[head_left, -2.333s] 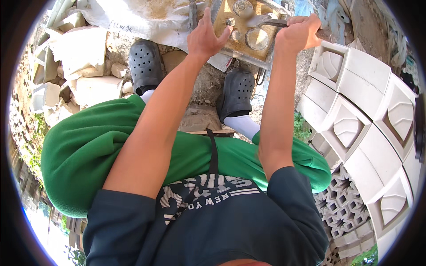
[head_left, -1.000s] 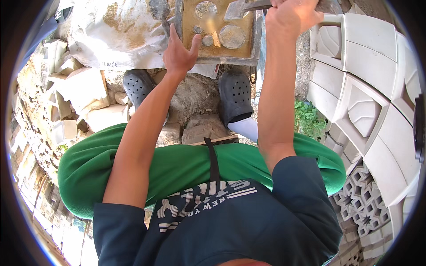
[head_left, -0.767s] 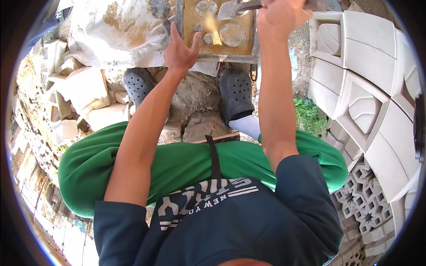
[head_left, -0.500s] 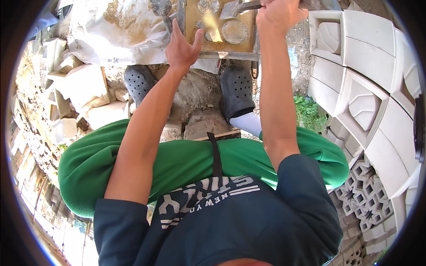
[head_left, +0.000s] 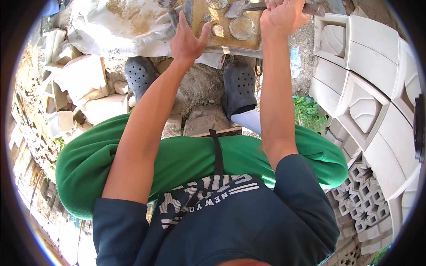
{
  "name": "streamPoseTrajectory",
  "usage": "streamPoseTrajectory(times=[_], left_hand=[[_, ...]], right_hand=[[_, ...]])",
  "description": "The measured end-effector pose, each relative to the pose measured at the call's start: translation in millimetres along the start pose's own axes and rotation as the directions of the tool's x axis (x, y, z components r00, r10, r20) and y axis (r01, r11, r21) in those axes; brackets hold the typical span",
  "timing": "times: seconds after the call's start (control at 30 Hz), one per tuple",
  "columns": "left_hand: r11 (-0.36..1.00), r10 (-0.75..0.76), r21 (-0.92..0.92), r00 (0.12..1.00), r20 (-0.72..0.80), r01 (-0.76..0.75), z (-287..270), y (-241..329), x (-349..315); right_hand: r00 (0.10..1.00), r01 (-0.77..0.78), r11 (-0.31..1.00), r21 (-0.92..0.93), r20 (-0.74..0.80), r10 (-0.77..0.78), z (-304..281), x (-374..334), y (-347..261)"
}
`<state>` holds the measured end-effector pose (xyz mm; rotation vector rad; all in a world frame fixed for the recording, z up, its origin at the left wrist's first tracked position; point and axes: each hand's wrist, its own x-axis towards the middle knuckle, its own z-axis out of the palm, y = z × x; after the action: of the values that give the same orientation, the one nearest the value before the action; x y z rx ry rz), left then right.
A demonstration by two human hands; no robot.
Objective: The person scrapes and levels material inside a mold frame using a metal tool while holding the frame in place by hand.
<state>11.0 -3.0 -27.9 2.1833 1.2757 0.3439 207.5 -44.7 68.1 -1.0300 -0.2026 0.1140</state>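
Note:
My right hand [head_left: 282, 20] is closed around the handle of a trowel [head_left: 237, 9]; its flat grey blade points left over a shallow framed tray [head_left: 239, 52]. The handle's end sticks out to the right of my fist. My left hand [head_left: 188, 42] is open at the tray's left side, its fingers apart and pointing away from me. On the tray's tan, wet-looking base are a large round disc [head_left: 242, 29] and several smaller round shapes. Just beyond my left fingertips, a grey metal tool [head_left: 174, 15] lies partly cut off by the upper edge.
A white sack sheet [head_left: 128, 42] with sandy residue spreads at the left. Broken pale blocks [head_left: 82, 77] lie below it. Moulded cream blocks [head_left: 372, 48] are stacked along the right, above star-patterned lattice blocks [head_left: 364, 199]. My dark clogs [head_left: 239, 86] stand before the tray.
The view has shifted slightly, so the tray sits higher in it. A blurred yellowish streak over the tray's middle has gone, showing small round shapes. The trowel stays in my right hand.

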Motion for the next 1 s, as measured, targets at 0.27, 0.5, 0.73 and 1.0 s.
streamPoseTrajectory(times=[0.27,0.5,0.73,1.0], left_hand=[[1.0,-0.001,-0.028,1.0,-0.009,0.001,-3,-4,0],[1.0,0.0,-0.004,1.0,-0.005,0.0,-1,4,3],[1.0,0.007,0.025,0.999,-0.047,-0.006,-1,-7,0],[1.0,0.019,0.008,0.998,-0.062,-0.019,0,-11,-2]], right_hand=[[0.995,0.086,0.996,-0.033,-0.045,-0.088,4,2,8],[0.986,-0.106,0.989,0.101,-0.116,0.117,-6,12,-25],[0.985,-0.132,0.99,0.04,-0.109,0.135,4,-6,-47],[1.0,0.004,0.978,0.208,0.002,-0.005,-2,-54,-39]])
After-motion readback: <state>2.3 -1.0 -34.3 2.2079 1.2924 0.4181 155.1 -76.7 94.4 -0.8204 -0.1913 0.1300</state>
